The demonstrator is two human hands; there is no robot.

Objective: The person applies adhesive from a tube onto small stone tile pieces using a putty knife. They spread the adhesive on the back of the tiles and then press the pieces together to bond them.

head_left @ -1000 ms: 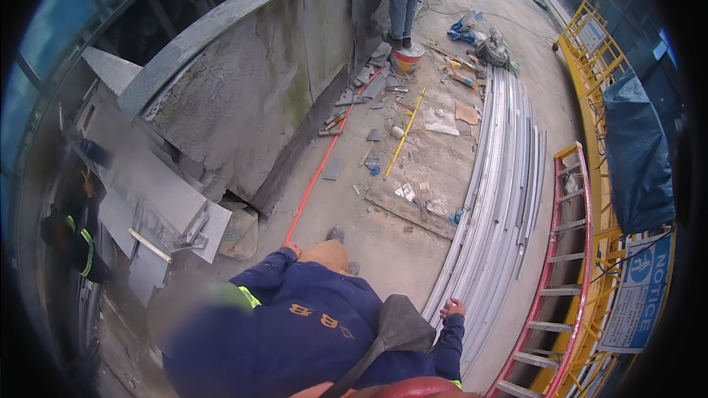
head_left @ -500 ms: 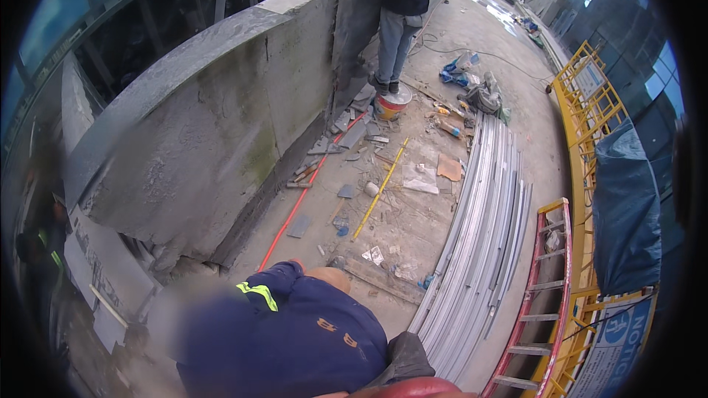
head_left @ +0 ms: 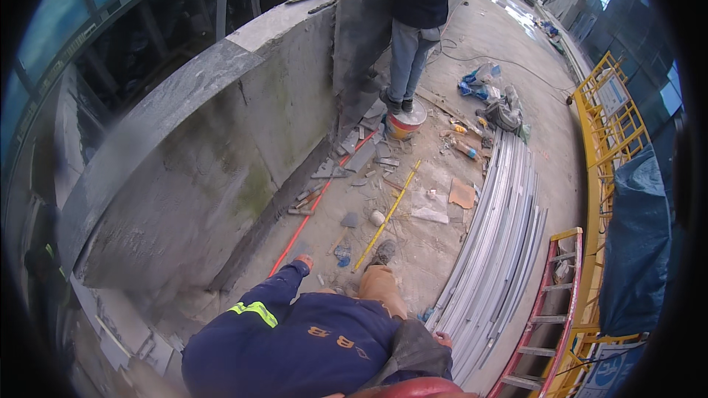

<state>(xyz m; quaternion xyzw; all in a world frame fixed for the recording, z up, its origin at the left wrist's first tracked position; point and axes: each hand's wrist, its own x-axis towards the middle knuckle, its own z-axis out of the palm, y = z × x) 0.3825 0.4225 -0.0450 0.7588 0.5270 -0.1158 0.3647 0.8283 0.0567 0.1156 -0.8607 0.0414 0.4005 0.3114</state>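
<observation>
My left hand [head_left: 304, 260] reaches out past its navy cuff, low over the ground beside the near end of a long orange-red bar [head_left: 304, 221]. A small gap seems to lie between them; its fingers are too small to read. My right hand [head_left: 443, 339] shows partly beyond a dark sleeve, at the near end of a bundle of long metal channels [head_left: 483, 232]. Whether it touches them or holds anything is unclear. Ahead of my shoe [head_left: 384, 252] lies a thin yellow measuring strip [head_left: 387, 215], with a small blue item [head_left: 342, 253] to its left.
A curved concrete wall [head_left: 221, 140] runs along the left, with broken slabs [head_left: 361, 155] at its foot. Farther off, a person [head_left: 415, 7] stands on a bucket [head_left: 404, 125]. A red ladder [head_left: 542, 317], yellow railings [head_left: 601, 114] and a blue tarp [head_left: 636, 243] line the right.
The view has shifted, so the surroundings sit slightly lower and to the right. My left hand shows more fully, while my right hand and a shoe have come into sight.
</observation>
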